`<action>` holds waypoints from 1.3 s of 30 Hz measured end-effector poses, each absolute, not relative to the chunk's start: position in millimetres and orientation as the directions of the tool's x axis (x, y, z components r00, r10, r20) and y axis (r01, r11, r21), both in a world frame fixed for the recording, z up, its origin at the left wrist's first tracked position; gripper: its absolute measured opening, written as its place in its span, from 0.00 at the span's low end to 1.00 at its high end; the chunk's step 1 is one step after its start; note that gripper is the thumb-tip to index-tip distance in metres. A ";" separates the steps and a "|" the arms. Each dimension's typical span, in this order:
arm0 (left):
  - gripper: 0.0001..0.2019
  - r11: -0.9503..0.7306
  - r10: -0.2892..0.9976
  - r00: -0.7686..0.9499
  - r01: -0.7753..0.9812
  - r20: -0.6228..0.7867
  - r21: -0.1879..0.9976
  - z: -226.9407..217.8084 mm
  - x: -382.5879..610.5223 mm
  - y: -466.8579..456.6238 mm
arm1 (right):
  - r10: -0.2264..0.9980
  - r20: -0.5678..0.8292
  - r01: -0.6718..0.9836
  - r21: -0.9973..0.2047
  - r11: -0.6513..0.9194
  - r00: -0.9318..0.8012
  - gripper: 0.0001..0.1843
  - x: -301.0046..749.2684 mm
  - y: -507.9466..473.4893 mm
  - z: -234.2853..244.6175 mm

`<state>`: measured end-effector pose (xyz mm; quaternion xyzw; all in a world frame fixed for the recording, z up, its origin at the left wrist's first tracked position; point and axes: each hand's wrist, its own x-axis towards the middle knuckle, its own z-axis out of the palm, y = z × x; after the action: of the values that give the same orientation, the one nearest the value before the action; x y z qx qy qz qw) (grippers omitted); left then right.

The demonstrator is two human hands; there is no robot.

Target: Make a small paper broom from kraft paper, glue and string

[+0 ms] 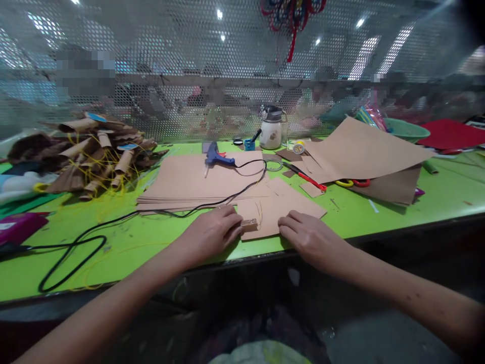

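My left hand [212, 230] rests near the front edge of the green table [113, 242], fingers curled and pinching the left edge of a small brown paper piece [265, 212] that is partly rolled, with a thin yellow string on it. My right hand [308, 235] lies on the table at the lower right edge of the same piece, fingers bent and pressing it down.
A stack of brown sheets [182, 182] with a blue glue gun [219, 157] and its black cord [76, 247] lies behind. Rolled paper cones [94, 156] pile at left. A white jar [271, 130], scissors [350, 183], large brown sheets [364, 151] and a mesh wall [227, 65] stand beyond.
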<state>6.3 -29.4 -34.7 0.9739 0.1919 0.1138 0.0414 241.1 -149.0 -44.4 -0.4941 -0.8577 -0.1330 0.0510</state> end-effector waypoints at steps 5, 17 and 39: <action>0.16 -0.923 0.385 0.899 0.375 0.208 0.089 -38.6 2.4 -28.5 | 0.826 0.225 0.856 0.171 0.489 -0.517 0.15 240.9 -148.9 -41.3; 0.14 -0.943 0.328 0.908 0.330 0.260 0.039 -43.3 -1.8 -35.6 | 0.828 0.210 0.854 0.163 0.494 -0.520 0.12 239.2 -152.8 -41.2; 0.12 -0.929 0.365 0.886 0.369 0.285 0.043 -53.3 -3.9 -39.2 | 0.804 0.193 0.793 -0.149 0.591 -0.563 0.07 219.7 -94.6 -20.2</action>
<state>-3.9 -39.2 -53.3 0.9711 0.1888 0.1455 -0.0061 219.7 -94.6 -20.2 -0.4516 -0.8838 0.0226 0.1207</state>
